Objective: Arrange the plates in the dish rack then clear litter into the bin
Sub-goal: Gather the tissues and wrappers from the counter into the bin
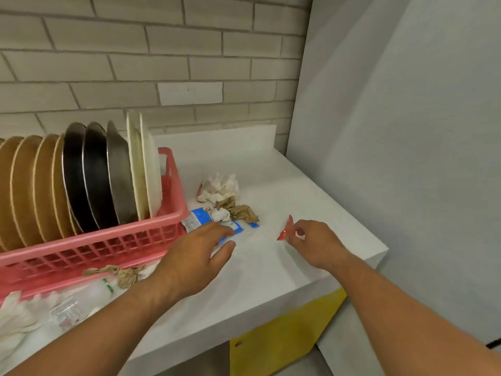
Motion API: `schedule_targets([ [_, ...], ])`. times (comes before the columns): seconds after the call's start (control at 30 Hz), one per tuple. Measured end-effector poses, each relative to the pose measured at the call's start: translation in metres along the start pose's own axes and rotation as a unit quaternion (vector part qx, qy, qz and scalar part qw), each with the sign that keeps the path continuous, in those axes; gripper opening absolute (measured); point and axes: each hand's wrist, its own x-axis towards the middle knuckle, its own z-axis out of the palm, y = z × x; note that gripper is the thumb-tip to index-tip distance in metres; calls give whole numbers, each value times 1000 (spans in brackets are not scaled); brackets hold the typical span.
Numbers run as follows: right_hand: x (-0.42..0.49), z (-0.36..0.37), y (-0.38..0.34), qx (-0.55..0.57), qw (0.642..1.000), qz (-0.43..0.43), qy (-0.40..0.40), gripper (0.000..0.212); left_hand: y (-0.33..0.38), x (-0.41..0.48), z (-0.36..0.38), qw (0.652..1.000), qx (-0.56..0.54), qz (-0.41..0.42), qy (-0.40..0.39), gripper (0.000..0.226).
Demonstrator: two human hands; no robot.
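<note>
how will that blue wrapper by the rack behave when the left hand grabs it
The blue wrapper looks like thin, creased film, so it is probably floppy and will crumple rather than lift flat. It likely weighs very little. A crumpled tissue rests on it, so pulling it may drag that along.

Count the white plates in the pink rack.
2 white plates, upright side by side at the right end of the pink rack: inner plate beside the grey metal plate, outer plate last. None seems hidden.
</note>
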Motion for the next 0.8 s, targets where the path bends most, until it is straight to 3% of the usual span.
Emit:
schedule_targets([
  [0.17,44,12,6,-44,997,-43,-48,43,-1,29,12,998,34,-53,4,35],
  [0.27,59,19,9,-91,993,-66,-46,25,-1,41,18,997,51,-60,14,33],
  [0.37,69,23,13,-95,992,-62,-54,24,1,54,28,997,75,-34,-4,32],
  [0.5,73,19,16,21,997,-51,-50,23,4,78,39,996,88,0,-6,29],
  [0.6,70,15,16,105,992,-53,-45,24,7,105,43,995,95,-21,-10,24],
  [0.8,68,19,24,217,976,-12,-30,20,8,152,76,947,267,-93,-155,46],
])
